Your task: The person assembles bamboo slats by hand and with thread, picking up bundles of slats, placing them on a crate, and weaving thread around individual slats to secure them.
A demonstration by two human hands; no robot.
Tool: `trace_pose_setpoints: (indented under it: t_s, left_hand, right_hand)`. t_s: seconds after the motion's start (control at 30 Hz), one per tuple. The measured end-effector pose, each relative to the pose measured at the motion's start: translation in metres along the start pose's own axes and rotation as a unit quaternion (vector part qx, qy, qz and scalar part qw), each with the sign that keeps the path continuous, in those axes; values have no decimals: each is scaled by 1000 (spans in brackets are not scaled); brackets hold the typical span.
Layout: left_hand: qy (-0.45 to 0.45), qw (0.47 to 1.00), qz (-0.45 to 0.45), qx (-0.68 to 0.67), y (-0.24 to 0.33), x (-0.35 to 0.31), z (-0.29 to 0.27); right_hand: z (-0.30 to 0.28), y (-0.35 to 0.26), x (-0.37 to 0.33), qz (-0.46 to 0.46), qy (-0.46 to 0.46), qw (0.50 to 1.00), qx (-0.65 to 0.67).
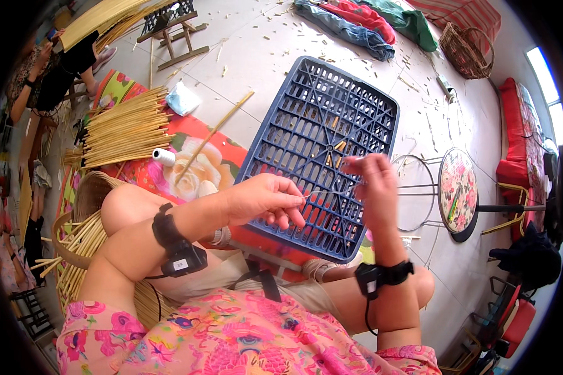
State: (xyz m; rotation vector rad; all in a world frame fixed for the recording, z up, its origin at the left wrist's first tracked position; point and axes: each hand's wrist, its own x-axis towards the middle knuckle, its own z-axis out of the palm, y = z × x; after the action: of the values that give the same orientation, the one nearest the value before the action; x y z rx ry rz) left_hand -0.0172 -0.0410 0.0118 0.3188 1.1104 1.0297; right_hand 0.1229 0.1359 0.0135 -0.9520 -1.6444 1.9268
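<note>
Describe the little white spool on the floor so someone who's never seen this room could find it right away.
Start at the blue plastic crate in front of the person, then look left across the red flowered mat. The white spool lies there at the near end of the bundled bamboo strips, the only small white cylinder among yellow sticks.

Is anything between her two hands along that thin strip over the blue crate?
Nothing visible. The left hand and right hand each pinch an end of the thin strip, which runs free between them above the upturned blue plastic crate. The bamboo strip bundle lies well off to the left.
</note>
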Motion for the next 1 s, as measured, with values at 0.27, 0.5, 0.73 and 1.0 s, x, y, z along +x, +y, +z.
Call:
trace_pose_setpoints:
  t_s: [0.27, 0.5, 0.73, 1.0]
  left_hand:
    - [-44, 999, -15, -11, 3, 6, -5]
    - [-1, 995, -29, -93, 4, 6, 6]
    - [-101, 993, -59, 24, 7, 2, -2]
    - [-107, 990, 60, -70, 6, 5, -2]
  right_hand:
    - [35, 20, -24, 30, -141, 988, -64]
    - [14, 22, -2, -13, -35, 991, -131]
    - [3, 22, 6, -75, 63, 981, -170]
    - [2, 23, 8, -94, 94, 968, -215]
